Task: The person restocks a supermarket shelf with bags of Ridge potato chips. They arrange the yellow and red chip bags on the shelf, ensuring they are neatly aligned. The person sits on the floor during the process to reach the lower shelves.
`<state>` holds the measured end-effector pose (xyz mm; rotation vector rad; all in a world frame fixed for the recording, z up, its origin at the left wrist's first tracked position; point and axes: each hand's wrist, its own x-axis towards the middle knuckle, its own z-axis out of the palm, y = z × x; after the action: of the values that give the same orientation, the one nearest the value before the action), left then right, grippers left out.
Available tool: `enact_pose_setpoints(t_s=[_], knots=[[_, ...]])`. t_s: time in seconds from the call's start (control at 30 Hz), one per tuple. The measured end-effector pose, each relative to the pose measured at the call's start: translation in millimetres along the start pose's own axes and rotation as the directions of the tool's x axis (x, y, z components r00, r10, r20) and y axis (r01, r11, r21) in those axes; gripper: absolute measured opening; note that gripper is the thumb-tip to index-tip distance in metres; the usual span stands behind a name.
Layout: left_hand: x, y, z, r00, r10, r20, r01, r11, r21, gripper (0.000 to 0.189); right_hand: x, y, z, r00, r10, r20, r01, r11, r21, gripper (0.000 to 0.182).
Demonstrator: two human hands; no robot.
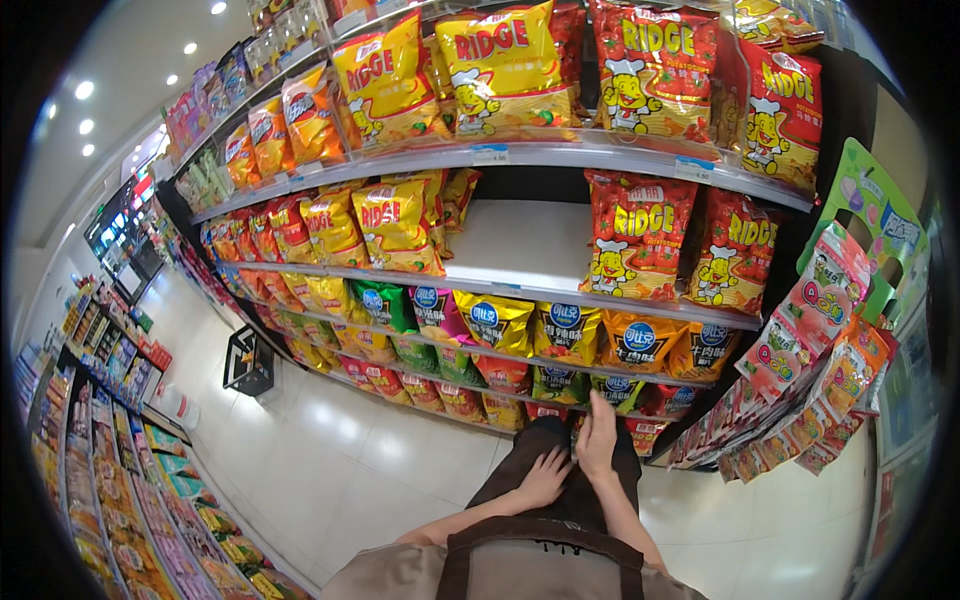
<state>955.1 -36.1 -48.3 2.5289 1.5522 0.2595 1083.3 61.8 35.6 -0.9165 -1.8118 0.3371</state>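
Observation:
My left hand (pixel 546 478) rests on the dark trousers over my thigh, palm down, with its fingers spread and nothing in them. My right hand (pixel 598 439) is raised at my other knee, extended and holding nothing, its fingertips in front of the lower snack shelves. Nearest those fingertips in the picture is a green chip bag (pixel 616 391). Higher up, yellow potato chip bags (pixel 397 225) and red potato chip bags (pixel 640 232) stand upright, with a stretch of white shelf board (pixel 521 240) showing between them. A brown apron (pixel 547 555) covers my front.
Large chip bags (pixel 502 71) line the shelf above. Hanging candy packets (pixel 814 300) jut out at the right end. A black shopping basket (pixel 250 361) stands on the tiled floor (pixel 360 480) at left, near another packed shelf unit (pixel 142 495).

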Motion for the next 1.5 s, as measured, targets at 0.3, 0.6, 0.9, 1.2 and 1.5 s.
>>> enact_pose_setpoints(t_s=[0.3,0.6,0.9,1.2,1.5], knots=[[-35.2,-10.4,44.3,0.979,0.046,0.197,-0.074,0.988,0.139,0.024,-187.2,83.5,67.0,0.358,0.381,0.852,0.137,0.881,-0.452,0.026],[-50.5,-1.7,29.1,0.961,-0.086,0.262,0.04,0.983,0.177,0.023,-174.0,99.4,73.5,0.247,0.457,0.854,-0.234,0.884,-0.405,0.033],[-73.4,-12.4,48.3,0.92,-0.17,0.352,0.218,0.971,-0.099,0.034,-188.5,87.2,65.7,0.29,0.436,0.852,-0.194,0.898,-0.394,0.029],[-89.6,-23.6,55.8,0.888,-0.332,0.32,0.431,0.844,-0.32,0.032,-184.7,80.9,91.0,0.092,0.369,0.925,-0.069,0.929,-0.364,0.031],[-93.7,-33.3,91.8,0.707,-0.443,0.551,0.607,0.78,-0.153,0.022,-243.9,113.4,137.6,-0.427,0.233,0.874,-0.038,0.961,-0.275,0.041]])
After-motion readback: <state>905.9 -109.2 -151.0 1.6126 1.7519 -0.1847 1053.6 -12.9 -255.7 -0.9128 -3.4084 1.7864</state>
